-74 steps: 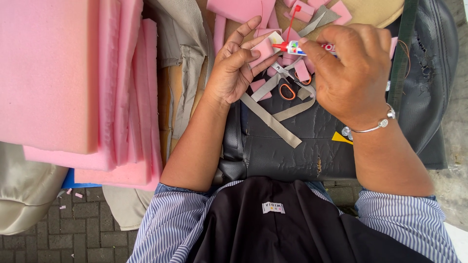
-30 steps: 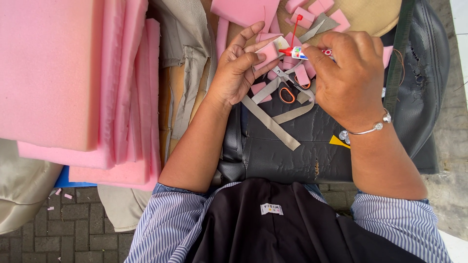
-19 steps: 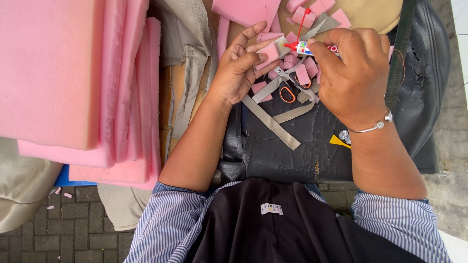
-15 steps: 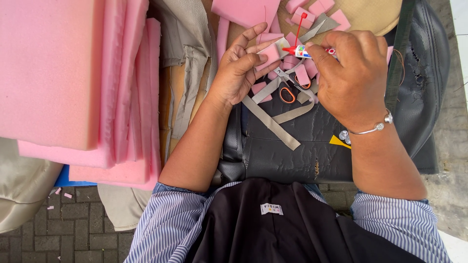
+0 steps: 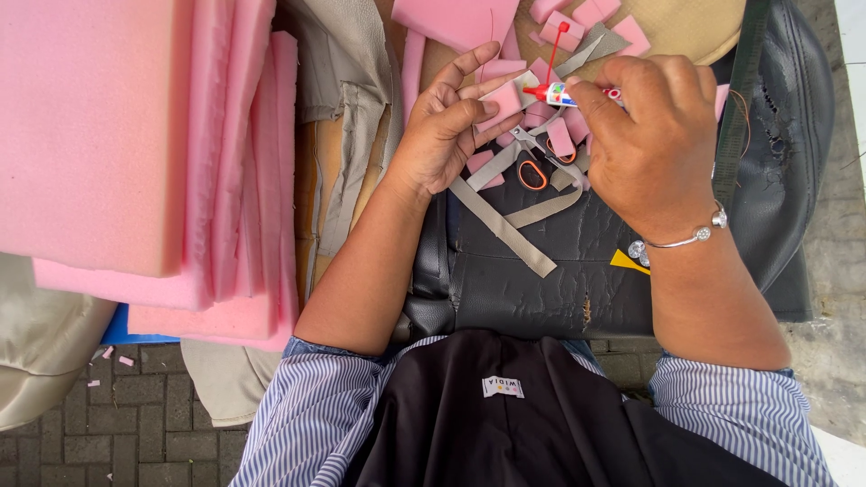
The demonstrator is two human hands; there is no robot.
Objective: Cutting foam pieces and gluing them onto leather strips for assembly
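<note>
At the top centre of the frame the left hand [image 5: 442,135] lay palm-up and half open, its fingers curled under a small pink foam piece [image 5: 502,101] pinched against the thumb. The right hand [image 5: 645,135], at the upper right, was closed around a small glue tube [image 5: 564,94] with a red nozzle, the tip pointing left and all but touching the foam piece's edge. A thin red stick, perhaps the cap or pin, stood up just above the nozzle.

The likeliest slip seemed to be glue on skin: the nozzle sat right beside the left fingertips, and a hard squeeze could have run adhesive over the foam's edge onto them. The foam was small and soft, so too firm a pinch could have crushed it and tilted the glued face away from the tip.

Just below the hands, orange-handled scissors [image 5: 534,167] lay among grey strips [image 5: 505,225] and pink offcuts [image 5: 561,135] on the black leather cover [image 5: 541,271]. A drip falling there might have stuck scraps to the leather or fouled the scissor blades. The right wrist carried a bracelet [image 5: 686,236], which hung close to the cover and could have snagged a loose strip as the hand moved.

The stack of foam sheets [image 5: 117,135] at the upper left stood well apart and looked out of harm's way.
</note>
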